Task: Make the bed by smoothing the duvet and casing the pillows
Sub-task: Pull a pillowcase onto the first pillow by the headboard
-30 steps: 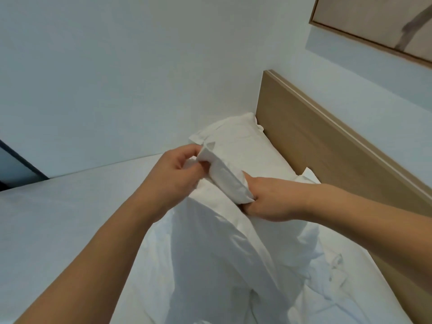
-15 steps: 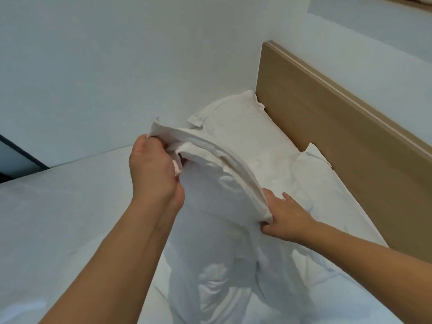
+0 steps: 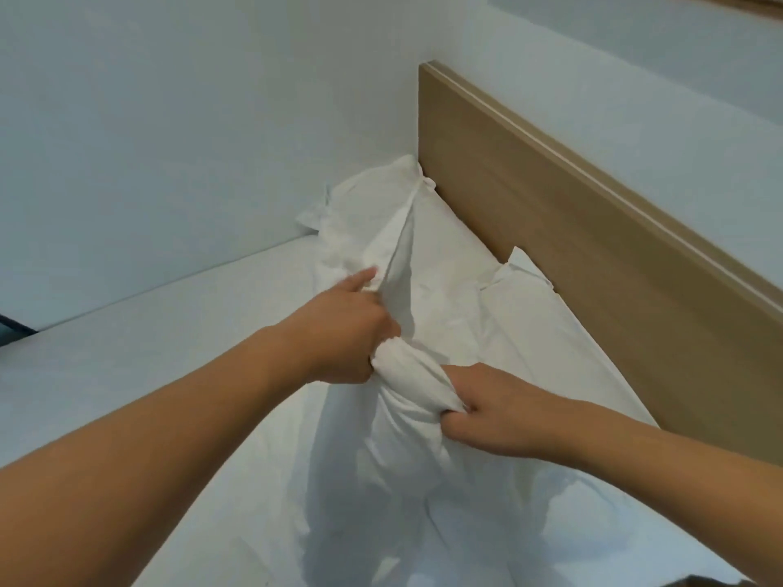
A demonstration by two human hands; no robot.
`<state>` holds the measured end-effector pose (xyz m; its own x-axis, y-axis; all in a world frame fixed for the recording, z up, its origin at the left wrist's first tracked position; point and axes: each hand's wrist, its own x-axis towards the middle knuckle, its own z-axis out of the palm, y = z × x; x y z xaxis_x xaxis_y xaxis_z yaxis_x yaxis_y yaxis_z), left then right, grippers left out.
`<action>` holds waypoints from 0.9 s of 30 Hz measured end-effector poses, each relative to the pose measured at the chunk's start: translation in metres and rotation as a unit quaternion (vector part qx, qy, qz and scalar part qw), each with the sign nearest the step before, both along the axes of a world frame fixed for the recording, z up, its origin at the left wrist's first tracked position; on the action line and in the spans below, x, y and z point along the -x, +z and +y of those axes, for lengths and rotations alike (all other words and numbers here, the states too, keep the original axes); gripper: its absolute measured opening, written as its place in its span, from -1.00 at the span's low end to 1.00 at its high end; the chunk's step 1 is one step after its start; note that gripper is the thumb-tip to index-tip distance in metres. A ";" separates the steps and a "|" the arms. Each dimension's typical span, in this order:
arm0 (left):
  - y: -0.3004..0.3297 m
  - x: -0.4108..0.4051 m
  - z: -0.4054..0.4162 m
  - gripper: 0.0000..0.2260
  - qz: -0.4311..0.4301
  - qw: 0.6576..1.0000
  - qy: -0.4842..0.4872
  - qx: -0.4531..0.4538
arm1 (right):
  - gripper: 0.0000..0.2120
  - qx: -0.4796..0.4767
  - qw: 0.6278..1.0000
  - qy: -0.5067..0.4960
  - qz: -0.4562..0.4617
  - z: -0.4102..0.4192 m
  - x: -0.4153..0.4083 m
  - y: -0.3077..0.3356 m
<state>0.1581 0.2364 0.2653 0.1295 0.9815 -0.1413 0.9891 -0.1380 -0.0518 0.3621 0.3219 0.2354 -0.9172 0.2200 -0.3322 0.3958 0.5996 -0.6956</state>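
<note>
A white pillow (image 3: 406, 421) half inside a white pillowcase (image 3: 394, 243) stands on end in the middle of the bed. My left hand (image 3: 339, 332) grips the pillowcase edge, its fabric stretched up toward the headboard corner. My right hand (image 3: 491, 413) grips a bunched corner of the pillow just below and right of the left hand. A second white pillow (image 3: 529, 315) lies flat along the headboard. The white duvet (image 3: 127, 374) covers the bed to the left.
A wooden headboard (image 3: 593, 230) runs along the right side. Pale walls (image 3: 169, 120) meet at the corner behind the bed. A dark edge (image 3: 12, 328) shows at the far left.
Both hands dropped lower. The left hand moved right and now pulls the pillowcase fabric, which reaches toward the corner. The right hand closed on the pillow's corner.
</note>
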 end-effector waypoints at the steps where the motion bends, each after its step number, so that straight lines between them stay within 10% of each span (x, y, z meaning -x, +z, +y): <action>1: 0.002 -0.002 0.003 -0.89 -0.040 0.999 0.016 -0.010 | -0.68 0.055 0.998 -0.011 -0.013 0.004 -0.012 -0.004; 4: 0.008 -0.011 -0.004 -0.70 -0.148 0.982 0.100 -0.068 | 0.13 0.038 0.997 -0.019 -0.071 0.015 -0.052 -0.034; 9: 0.027 -0.030 -0.013 -0.87 -0.239 0.942 0.206 -0.116 | 0.29 -0.113 0.982 -0.057 -0.139 0.012 -0.078 -0.121; 16: 0.049 -0.037 -0.005 -0.93 -0.232 0.944 0.220 -0.083 | -0.23 -0.022 0.982 -0.132 -0.134 0.043 -0.036 -0.165; 24: 0.011 0.032 0.072 -0.79 0.222 0.958 0.180 0.020 | -0.60 0.353 0.838 -0.145 -0.390 0.080 -0.097 -0.057; 27: -0.042 -0.010 0.124 -0.76 0.247 0.958 0.143 0.024 | -0.60 0.365 0.808 -0.125 -0.446 0.080 -0.115 -0.049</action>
<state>0.1681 0.3602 0.2233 -0.2382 0.9578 -0.1612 0.8427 0.1212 -0.5246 0.4771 0.4023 0.1861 -0.1982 -0.1917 -0.9612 0.9799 -0.0173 -0.1986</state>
